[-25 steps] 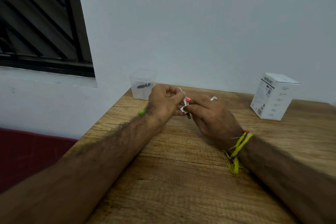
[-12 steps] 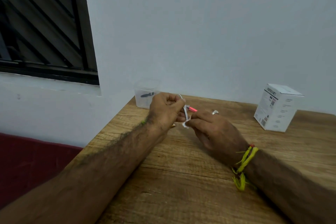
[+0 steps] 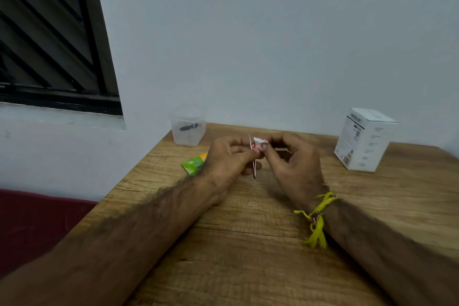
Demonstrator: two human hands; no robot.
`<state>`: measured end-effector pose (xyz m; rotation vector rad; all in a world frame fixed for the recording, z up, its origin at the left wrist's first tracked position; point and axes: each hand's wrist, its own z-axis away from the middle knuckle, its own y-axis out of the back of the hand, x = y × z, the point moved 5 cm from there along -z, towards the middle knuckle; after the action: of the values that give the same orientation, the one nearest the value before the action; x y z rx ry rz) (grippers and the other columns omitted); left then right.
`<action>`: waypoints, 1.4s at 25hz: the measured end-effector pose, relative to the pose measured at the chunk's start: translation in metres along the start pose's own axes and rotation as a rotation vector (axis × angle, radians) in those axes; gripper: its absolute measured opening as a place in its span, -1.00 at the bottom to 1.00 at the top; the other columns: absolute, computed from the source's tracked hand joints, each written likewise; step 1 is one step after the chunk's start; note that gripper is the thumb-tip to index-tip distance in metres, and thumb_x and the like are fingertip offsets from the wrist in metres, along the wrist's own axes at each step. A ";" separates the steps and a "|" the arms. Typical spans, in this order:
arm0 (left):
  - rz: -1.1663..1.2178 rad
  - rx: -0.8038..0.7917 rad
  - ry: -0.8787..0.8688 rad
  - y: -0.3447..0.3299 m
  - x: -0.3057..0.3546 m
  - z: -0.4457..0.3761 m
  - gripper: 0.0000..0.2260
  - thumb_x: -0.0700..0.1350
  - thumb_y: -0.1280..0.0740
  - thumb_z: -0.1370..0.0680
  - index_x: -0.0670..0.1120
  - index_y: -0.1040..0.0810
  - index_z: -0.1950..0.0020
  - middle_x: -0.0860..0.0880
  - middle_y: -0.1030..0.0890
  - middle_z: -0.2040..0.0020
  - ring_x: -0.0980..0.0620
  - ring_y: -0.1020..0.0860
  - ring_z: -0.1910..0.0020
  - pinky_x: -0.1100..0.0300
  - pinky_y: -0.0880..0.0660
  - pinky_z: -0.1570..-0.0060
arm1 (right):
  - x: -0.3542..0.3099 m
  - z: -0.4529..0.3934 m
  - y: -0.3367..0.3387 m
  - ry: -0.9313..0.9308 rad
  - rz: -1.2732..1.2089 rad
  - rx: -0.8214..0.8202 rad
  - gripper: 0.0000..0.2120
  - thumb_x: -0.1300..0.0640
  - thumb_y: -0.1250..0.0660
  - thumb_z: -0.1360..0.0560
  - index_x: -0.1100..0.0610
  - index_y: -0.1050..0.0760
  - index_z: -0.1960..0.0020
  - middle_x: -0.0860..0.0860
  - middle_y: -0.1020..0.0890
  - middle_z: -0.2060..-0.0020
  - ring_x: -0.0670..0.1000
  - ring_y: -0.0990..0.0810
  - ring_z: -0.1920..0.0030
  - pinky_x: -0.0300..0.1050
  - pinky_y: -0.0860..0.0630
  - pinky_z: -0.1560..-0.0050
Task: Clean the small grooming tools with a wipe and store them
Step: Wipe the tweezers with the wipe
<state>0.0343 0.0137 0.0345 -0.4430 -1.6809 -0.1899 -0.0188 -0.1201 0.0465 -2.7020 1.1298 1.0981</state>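
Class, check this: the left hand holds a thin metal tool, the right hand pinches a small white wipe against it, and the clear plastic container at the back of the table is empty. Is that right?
Not quite. The head view shows the clear plastic container is not empty: a small dark item lies inside. The rest stands: the left hand holds the thin metal tool, and the right hand pinches the white wipe against it.

The tabletop is matt wood with a rough, open grain. On it stand a clear, frosted-looking plastic container and a matt white cardboard box, with a glossy green sachet nearby. The thin tool looks like shiny metal, the wipe like soft white paper, and the wrist band is yellow thread.
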 end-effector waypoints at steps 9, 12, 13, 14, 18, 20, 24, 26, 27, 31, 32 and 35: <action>0.113 -0.157 -0.025 -0.011 -0.014 0.001 -0.79 -0.35 -0.35 -0.57 -0.23 -0.49 -0.19 -0.11 -0.73 0.16 -0.06 -0.71 0.22 0.24 -0.60 0.28 | -0.014 0.005 0.010 0.363 0.250 0.015 -0.86 0.32 -0.41 -0.50 0.22 -0.66 -0.03 0.03 -0.66 0.10 -0.05 -0.63 0.08 -0.08 -0.58 0.05; 0.093 -0.160 -0.061 -0.011 -0.016 0.002 -0.76 -0.36 -0.34 -0.58 -0.20 -0.42 -0.20 -0.09 -0.72 0.21 0.03 -0.69 0.29 0.24 -0.60 0.28 | -0.012 0.009 0.006 0.389 0.333 0.016 -0.85 0.32 -0.39 -0.49 0.23 -0.66 -0.04 0.05 -0.65 0.10 -0.01 -0.63 0.08 -0.10 -0.54 0.03; 0.070 -0.164 -0.077 -0.012 -0.017 0.002 -0.78 -0.36 -0.33 -0.58 -0.19 -0.42 -0.18 -0.08 -0.72 0.23 0.05 -0.68 0.30 0.24 -0.60 0.28 | -0.011 0.010 0.005 0.383 0.359 0.012 -0.85 0.32 -0.39 -0.50 0.23 -0.66 -0.04 0.05 -0.64 0.09 0.01 -0.62 0.08 -0.10 -0.53 0.03; 0.052 -0.169 -0.087 -0.012 -0.017 0.002 -0.80 -0.36 -0.32 -0.58 -0.17 -0.43 -0.16 -0.06 -0.71 0.24 0.07 -0.68 0.31 0.24 -0.60 0.28 | -0.010 0.010 0.004 0.376 0.384 0.006 -0.85 0.32 -0.38 -0.50 0.23 -0.65 -0.05 0.06 -0.64 0.09 0.01 -0.62 0.08 -0.12 -0.51 0.02; 0.067 -0.164 -0.095 -0.011 -0.015 0.001 -0.84 -0.37 -0.30 -0.59 -0.18 -0.46 -0.12 -0.06 -0.71 0.24 0.09 -0.67 0.33 0.27 -0.59 0.29 | -0.013 0.007 0.001 0.385 0.385 0.004 -0.84 0.33 -0.37 -0.51 0.23 -0.65 -0.06 0.06 -0.63 0.08 0.02 -0.60 0.07 -0.10 -0.51 0.02; 0.081 -0.158 -0.083 -0.011 -0.015 0.001 -0.81 -0.38 -0.30 -0.59 -0.26 -0.45 -0.19 -0.08 -0.70 0.22 0.09 -0.67 0.34 0.27 -0.59 0.29 | -0.012 0.007 0.000 0.398 0.384 -0.002 -0.84 0.33 -0.35 -0.51 0.24 -0.65 -0.06 0.06 -0.63 0.08 0.02 -0.59 0.06 -0.04 -0.53 0.03; 0.071 -0.173 -0.084 -0.012 -0.015 0.002 -0.78 -0.40 -0.28 -0.60 -0.34 -0.43 -0.24 -0.15 -0.68 0.12 0.07 -0.67 0.29 0.28 -0.57 0.27 | -0.010 0.004 0.005 0.386 0.347 0.034 -0.84 0.34 -0.38 -0.51 0.24 -0.65 -0.06 0.06 -0.62 0.10 0.02 -0.58 0.07 -0.02 -0.53 0.05; 0.073 -0.174 -0.079 -0.013 -0.017 0.000 -0.78 -0.42 -0.25 -0.60 -0.34 -0.44 -0.25 -0.15 -0.68 0.12 0.06 -0.67 0.28 0.29 -0.57 0.27 | -0.008 0.004 0.005 0.386 0.344 0.018 -0.84 0.34 -0.37 -0.51 0.25 -0.65 -0.06 0.06 -0.62 0.09 0.02 -0.58 0.07 -0.04 -0.53 0.04; 0.065 -0.176 -0.078 -0.013 -0.017 0.000 -0.78 -0.42 -0.25 -0.60 -0.33 -0.45 -0.25 -0.14 -0.69 0.12 0.04 -0.68 0.26 0.29 -0.57 0.28 | -0.006 0.004 0.006 0.379 0.341 0.020 -0.84 0.34 -0.36 -0.51 0.25 -0.65 -0.06 0.06 -0.62 0.09 0.02 -0.59 0.07 -0.04 -0.53 0.03; 0.031 -0.170 -0.080 -0.013 -0.019 0.000 -0.81 -0.44 -0.26 -0.59 -0.24 -0.51 -0.14 -0.16 -0.71 0.12 0.00 -0.68 0.23 0.28 -0.56 0.29 | -0.004 0.004 0.007 0.382 0.330 0.017 -0.84 0.34 -0.37 -0.51 0.25 -0.65 -0.06 0.06 -0.61 0.10 0.03 -0.58 0.08 -0.02 -0.53 0.05; 0.033 -0.170 -0.077 -0.014 -0.019 0.000 -0.81 -0.44 -0.26 -0.59 -0.22 -0.52 -0.12 -0.16 -0.71 0.13 -0.01 -0.68 0.23 0.28 -0.56 0.30 | -0.004 0.004 0.007 0.384 0.338 0.013 -0.84 0.35 -0.38 -0.50 0.25 -0.65 -0.05 0.06 -0.62 0.10 0.03 -0.58 0.08 -0.01 -0.53 0.05; 0.012 -0.171 -0.075 -0.014 -0.020 -0.002 -0.82 -0.43 -0.26 -0.59 -0.23 -0.51 -0.12 -0.14 -0.71 0.14 -0.07 -0.68 0.20 0.28 -0.56 0.30 | -0.004 0.003 0.008 0.366 0.331 0.022 -0.84 0.35 -0.37 -0.51 0.25 -0.65 -0.06 0.06 -0.62 0.09 0.03 -0.59 0.07 0.00 -0.53 0.05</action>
<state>0.0330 -0.0032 0.0167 -0.5940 -1.7423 -0.3131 -0.0276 -0.1230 0.0489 -2.8414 1.6760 0.6117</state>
